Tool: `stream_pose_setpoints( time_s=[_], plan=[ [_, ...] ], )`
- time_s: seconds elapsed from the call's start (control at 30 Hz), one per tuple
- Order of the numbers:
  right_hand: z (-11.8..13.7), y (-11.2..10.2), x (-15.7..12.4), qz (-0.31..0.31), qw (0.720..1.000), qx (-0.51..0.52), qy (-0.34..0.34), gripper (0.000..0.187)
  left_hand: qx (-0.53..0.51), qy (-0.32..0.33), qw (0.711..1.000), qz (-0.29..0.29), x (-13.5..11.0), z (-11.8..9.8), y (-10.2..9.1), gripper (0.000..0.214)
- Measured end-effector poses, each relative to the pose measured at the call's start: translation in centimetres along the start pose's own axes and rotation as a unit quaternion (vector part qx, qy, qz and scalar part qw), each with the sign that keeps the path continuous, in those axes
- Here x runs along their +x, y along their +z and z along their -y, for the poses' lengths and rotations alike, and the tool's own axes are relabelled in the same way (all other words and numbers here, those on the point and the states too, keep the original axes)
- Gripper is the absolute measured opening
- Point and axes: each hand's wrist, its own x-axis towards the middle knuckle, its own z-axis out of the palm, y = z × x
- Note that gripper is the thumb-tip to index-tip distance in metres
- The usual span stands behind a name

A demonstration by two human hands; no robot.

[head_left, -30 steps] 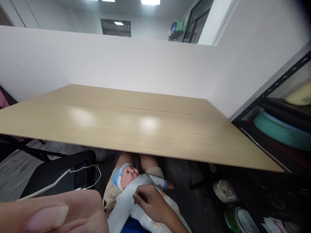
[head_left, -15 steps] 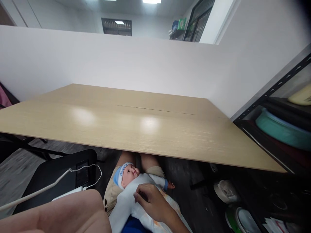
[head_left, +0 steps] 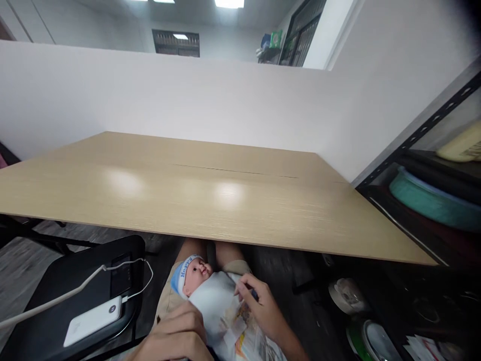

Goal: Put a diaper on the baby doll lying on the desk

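A baby doll (head_left: 210, 296) in a white outfit and a blue-banded cap lies on my lap below the table edge. My left hand (head_left: 176, 336) rests on the doll's left side with its fingers curled over the white cloth. My right hand (head_left: 259, 306) lies on the doll's right side, fingers bent and pinching at the cloth near the chest. A printed, colourful cloth (head_left: 248, 336) shows under the doll between my hands.
A wide light-wood table (head_left: 210, 195) stretches in front, backed by a white partition. A black chair (head_left: 75, 296) at the left holds a white power bank (head_left: 92, 327) with a cable. A black metal shelf (head_left: 428, 190) with a teal basin stands at the right; bowls sit below.
My left hand dropped from close before the camera down onto the doll's side. My right hand shifted rightwards across the doll's chest. The power bank on the chair came into sight.
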Motion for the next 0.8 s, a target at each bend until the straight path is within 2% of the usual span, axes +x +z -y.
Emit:
stream_pose_setpoints(
  time_s=[0.1, 0.2, 0.33, 0.53, 0.63, 0.8],
  plan=[
    [-1.4, -2.8, -0.8, -0.038, 0.998, -0.041, 0.026, 0.047, -0.006, 0.004, 1.0, 0.019, -0.3, 0.8, 1.2, 0.024],
    [-2.7, -4.0, -1.7, -0.023, 0.994, -0.092, 0.051, 0.039, -0.013, 0.008, 0.999, 0.035, -1.1, 1.3, 2.3, 0.029],
    [-3.4, -3.8, -2.4, 0.023, 0.989, -0.111, 0.089, 0.035, -0.016, 0.008, 0.998, 0.056, 0.1, 2.6, 4.2, 0.031],
    [-4.7, -3.3, -1.7, 0.02, 0.99, -0.123, 0.064, 0.036, 0.035, -0.015, 0.986, 0.162, 4.4, 4.2, 7.7, 0.034],
    [-6.5, -3.5, -0.9, 0.009, 0.987, -0.153, 0.053, 0.034, 0.039, -0.021, 0.984, 0.172, 5.4, 4.3, 8.3, 0.026],
    [-9.0, -4.5, 0.2, -0.041, 0.97, -0.23, 0.058, 0.034, 0.008, -0.029, 0.986, 0.166, 5.6, 4.2, 8.2, 0.016]
  ],
)
